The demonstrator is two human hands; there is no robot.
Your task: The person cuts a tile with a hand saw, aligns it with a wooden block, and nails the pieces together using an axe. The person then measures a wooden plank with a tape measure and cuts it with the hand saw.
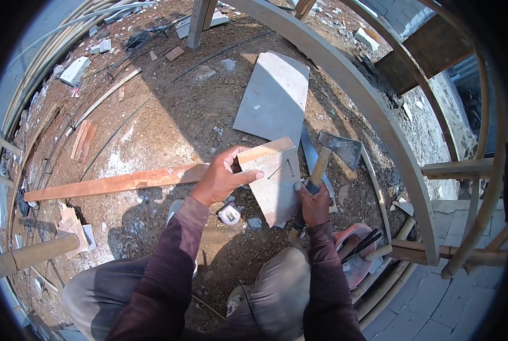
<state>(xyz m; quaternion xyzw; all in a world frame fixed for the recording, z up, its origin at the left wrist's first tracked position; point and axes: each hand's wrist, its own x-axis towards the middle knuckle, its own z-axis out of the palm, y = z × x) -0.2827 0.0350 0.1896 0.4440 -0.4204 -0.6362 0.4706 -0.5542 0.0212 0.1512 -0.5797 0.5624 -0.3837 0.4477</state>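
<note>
My left hand [224,177] is closed on the left edge of a short wooden board [272,190], thumb on its face and fingers behind. The board is tilted up in front of my knees. Two nails [290,166] stick out of its face near the upper right. In my right hand [313,203] is a hatchet [340,149], gripped by its wooden handle with the steel head up. My right thumb lies by the board's right edge; I cannot tell whether it touches. A tape measure [229,214] rests on the dirt below the board.
A long plank [112,183] lies to the left. Ahead is a pale flat panel [275,94]. A reddish bucket [357,241] with tools stands by my right knee. Timber framing [373,96] curves across the right side. Bamboo poles [35,254] and rubble lie around.
</note>
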